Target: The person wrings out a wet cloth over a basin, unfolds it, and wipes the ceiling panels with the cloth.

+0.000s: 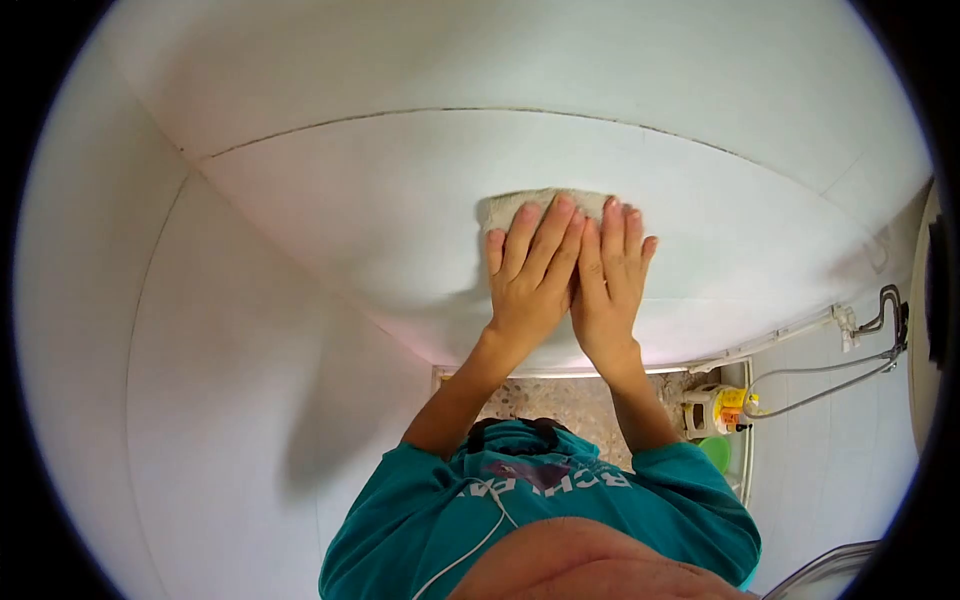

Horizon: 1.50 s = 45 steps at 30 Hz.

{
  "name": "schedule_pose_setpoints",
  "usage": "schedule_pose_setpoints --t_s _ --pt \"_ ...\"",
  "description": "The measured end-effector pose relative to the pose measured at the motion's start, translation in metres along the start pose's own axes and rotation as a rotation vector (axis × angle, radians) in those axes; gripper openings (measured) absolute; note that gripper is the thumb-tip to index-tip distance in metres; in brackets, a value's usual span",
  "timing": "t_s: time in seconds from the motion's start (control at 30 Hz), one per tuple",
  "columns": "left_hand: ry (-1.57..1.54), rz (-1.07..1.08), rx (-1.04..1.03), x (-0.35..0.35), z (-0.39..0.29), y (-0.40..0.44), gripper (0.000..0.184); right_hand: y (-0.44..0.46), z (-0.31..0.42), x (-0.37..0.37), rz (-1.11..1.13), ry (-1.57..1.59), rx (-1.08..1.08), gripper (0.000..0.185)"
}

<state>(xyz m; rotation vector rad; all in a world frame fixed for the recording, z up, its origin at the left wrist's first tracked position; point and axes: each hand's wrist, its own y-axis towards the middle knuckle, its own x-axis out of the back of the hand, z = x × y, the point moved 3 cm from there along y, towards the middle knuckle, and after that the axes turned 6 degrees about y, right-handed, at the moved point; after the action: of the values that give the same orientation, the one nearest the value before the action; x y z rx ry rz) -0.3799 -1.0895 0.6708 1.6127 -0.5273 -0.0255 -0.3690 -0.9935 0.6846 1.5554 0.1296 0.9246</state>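
A beige folded cloth [555, 198] lies flat against the white wall panel [400, 200], its upper edge showing beyond my fingertips. My left hand [533, 265] presses on the cloth's left part with fingers stretched out and spread. Close beside it, my right hand [612, 275] rests on the right part, fingers also straight and slightly apart. The two hands touch or nearly touch along their inner sides. Most of the cloth is hidden beneath them.
Dark seams cross the panels, and a second white wall [230, 340] meets this one at left. To the right are a flexible grey hose [820, 405], a pipe fitting [848, 325], a white-and-yellow container [715, 410] and a green basin [716, 453]. Speckled floor [570, 397] shows below.
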Motion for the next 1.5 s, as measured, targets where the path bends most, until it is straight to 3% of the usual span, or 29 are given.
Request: schedule_pose_setpoints --t_s 0.13,0.3,0.37,0.5,0.57,0.67,0.87,1.03,1.23,1.5 --pt "-0.008 -0.027 -0.021 0.015 -0.012 0.055 0.033 0.042 0.000 0.020 -0.053 0.010 -0.020 0.041" --pt "0.000 -0.090 -0.161 0.011 -0.032 0.094 0.033 0.069 -0.016 0.037 -0.271 0.112 -0.023 0.044" --pt "-0.003 -0.073 -0.161 0.007 -0.029 0.082 0.032 0.053 -0.019 0.026 -0.257 0.098 -0.033 0.045" --pt "0.009 -0.064 -0.082 -0.014 -0.016 0.005 0.030 -0.017 -0.018 0.002 -0.015 0.011 -0.090 0.045" --pt "-0.006 0.105 -0.035 -0.018 -0.011 -0.030 0.028 -0.055 -0.023 -0.011 0.045 0.012 -0.086 0.044" --pt "0.026 0.083 -0.049 -0.030 -0.004 -0.073 0.028 -0.086 -0.024 -0.030 0.102 0.020 -0.091 0.045" --pt "0.043 0.090 -0.130 -0.022 0.003 -0.059 0.034 -0.059 -0.015 -0.021 0.207 0.048 -0.071 0.045" --pt "0.045 0.041 -0.032 0.001 0.009 -0.001 0.034 -0.001 0.004 -0.009 0.045 0.021 -0.039 0.045" --pt "0.071 -0.035 -0.053 0.020 0.023 0.035 0.036 0.033 0.025 -0.007 -0.014 0.089 -0.019 0.049" --pt "0.109 0.134 0.071 0.000 0.069 -0.100 0.024 -0.086 0.042 -0.070 0.289 0.138 -0.005 0.045"
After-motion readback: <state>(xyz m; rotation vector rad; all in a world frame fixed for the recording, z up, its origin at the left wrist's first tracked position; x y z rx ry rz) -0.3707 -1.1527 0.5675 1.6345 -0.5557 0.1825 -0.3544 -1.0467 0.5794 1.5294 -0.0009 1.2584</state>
